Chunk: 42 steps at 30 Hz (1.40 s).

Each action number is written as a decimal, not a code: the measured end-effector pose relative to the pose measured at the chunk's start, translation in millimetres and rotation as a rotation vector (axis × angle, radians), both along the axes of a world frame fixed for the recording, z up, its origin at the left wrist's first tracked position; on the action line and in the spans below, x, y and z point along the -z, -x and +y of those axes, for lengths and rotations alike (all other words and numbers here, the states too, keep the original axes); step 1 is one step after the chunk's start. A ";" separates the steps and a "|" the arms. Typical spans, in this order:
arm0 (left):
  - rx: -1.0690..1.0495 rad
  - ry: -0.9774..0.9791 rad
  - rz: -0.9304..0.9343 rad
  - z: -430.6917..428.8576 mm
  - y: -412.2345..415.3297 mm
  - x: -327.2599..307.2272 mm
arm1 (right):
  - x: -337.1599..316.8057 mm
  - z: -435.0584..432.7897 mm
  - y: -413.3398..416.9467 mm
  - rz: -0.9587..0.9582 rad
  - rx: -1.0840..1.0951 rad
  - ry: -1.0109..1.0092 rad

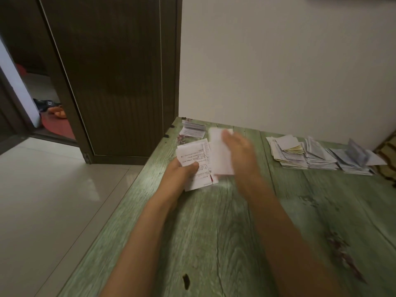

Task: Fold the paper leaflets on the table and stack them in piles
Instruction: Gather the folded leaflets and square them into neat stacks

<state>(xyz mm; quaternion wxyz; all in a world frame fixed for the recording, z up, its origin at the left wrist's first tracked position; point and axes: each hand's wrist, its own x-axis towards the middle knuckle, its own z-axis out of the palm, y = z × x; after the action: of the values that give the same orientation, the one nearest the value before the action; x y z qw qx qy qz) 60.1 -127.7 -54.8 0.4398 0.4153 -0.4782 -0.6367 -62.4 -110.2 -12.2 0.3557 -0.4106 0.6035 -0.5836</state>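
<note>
The left hand [186,169] pinches a printed leaflet [198,157] over the green counter [214,221], thumb on top. The blurred right hand [237,146] touches a white sheet [219,156] beside it; I cannot tell its grip. Leaflet piles [300,155] lie far right.

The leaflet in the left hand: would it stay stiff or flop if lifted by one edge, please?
Probably floppy: the leaflet looks like thin, creased paper. Likely light, since the left hand pinches it at one edge.
</note>
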 end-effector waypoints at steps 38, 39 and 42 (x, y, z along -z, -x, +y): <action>-0.372 0.032 0.060 -18.6 -5.7 20.2 | 31.7 -144.2 9.9 1.083 -0.041 -0.161; -0.375 0.024 0.068 -19.0 -6.1 20.5 | 27.2 -134.3 9.0 0.927 0.073 -0.076; -0.371 -0.018 0.050 -20.3 -6.2 19.4 | 5.3 -97.2 2.1 0.523 0.281 0.183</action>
<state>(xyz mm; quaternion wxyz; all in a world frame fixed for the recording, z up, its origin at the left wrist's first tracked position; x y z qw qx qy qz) 66.3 -148.0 -74.2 0.5576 0.4846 -0.3765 -0.5590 -64.5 -207.4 -17.5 0.0657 -0.4897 0.6706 -0.5534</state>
